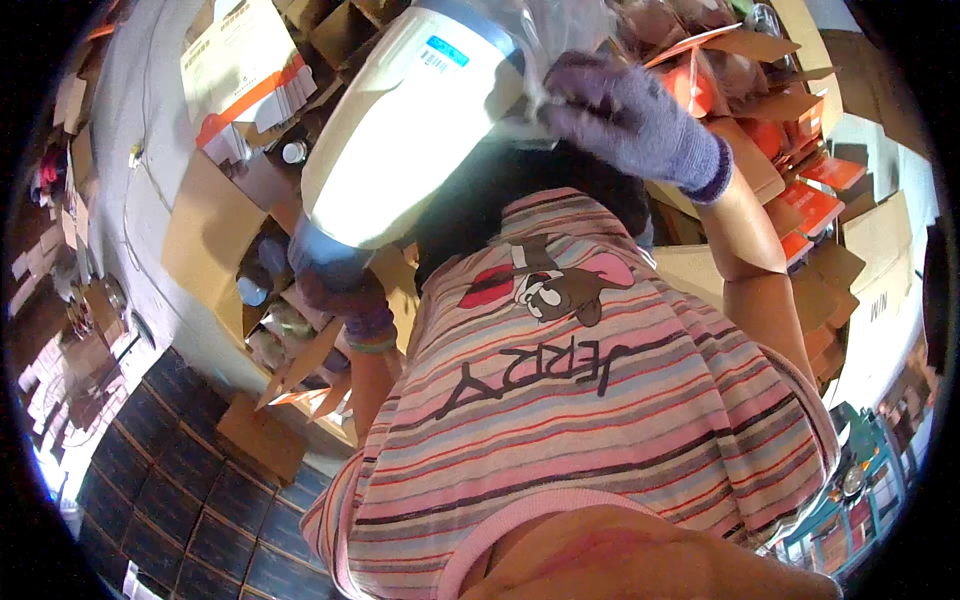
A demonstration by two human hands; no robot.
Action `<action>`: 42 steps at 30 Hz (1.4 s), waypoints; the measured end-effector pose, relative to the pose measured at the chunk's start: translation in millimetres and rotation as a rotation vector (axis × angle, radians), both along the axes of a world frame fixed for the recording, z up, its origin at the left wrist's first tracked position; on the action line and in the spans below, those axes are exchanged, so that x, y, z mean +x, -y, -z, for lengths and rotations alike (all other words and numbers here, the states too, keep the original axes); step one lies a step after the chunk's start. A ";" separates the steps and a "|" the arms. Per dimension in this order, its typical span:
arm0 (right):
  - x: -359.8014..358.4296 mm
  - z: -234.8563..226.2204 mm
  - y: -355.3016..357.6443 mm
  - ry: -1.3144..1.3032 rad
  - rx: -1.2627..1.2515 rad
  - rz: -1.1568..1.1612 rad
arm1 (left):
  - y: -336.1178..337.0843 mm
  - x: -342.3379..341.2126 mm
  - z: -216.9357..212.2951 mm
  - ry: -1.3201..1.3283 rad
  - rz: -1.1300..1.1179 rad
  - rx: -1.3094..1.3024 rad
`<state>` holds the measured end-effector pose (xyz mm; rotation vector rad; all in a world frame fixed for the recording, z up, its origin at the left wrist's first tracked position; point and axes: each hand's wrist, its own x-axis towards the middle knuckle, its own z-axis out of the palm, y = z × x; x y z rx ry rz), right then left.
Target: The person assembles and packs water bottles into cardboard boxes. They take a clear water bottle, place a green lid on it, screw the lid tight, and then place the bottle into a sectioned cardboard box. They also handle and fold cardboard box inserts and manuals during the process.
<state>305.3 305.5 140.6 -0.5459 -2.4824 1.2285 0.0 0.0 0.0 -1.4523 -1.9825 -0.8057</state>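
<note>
Slanting across the top middle is a large white cylinder [400, 150] with blue-grey ends and a blue-and-white barcode sticker [445, 55]. What kind of thing it is, I cannot make out. My left hand [345, 285], in a purple knit glove, grips its lower end; the fingers are partly hidden in shadow. At the upper end, a crumpled clear plastic bag [545, 50] gathers beside the cylinder. My right hand [630, 120], in a matching glove, has its fingers closed on the bag's plastic.
Open cardboard boxes [205, 235] with wrapped goods stand at the left, below a white-and-orange carton [245, 75]. Orange boxes and loose flaps [810, 205] crowd the right. Dark stacked boxes [190, 460] fill the lower left. A teal metal frame [850, 510] stands at lower right.
</note>
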 end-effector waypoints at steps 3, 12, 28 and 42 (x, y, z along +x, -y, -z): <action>-4.9 -1.3 13.6 -0.148 -0.176 0.040 | -18.6 14.5 -32.2 0.093 0.021 -0.039; -24.6 -11.0 9.9 -0.316 -0.242 0.009 | -63.1 55.7 -88.8 1.096 0.269 0.103; -35.6 -7.2 59.0 -0.359 -0.039 -0.049 | -151.7 87.1 -160.0 0.538 0.364 -0.384; 27.7 8.4 32.5 -0.135 -0.354 0.121 | -304.6 -199.3 62.9 0.462 -0.457 -0.641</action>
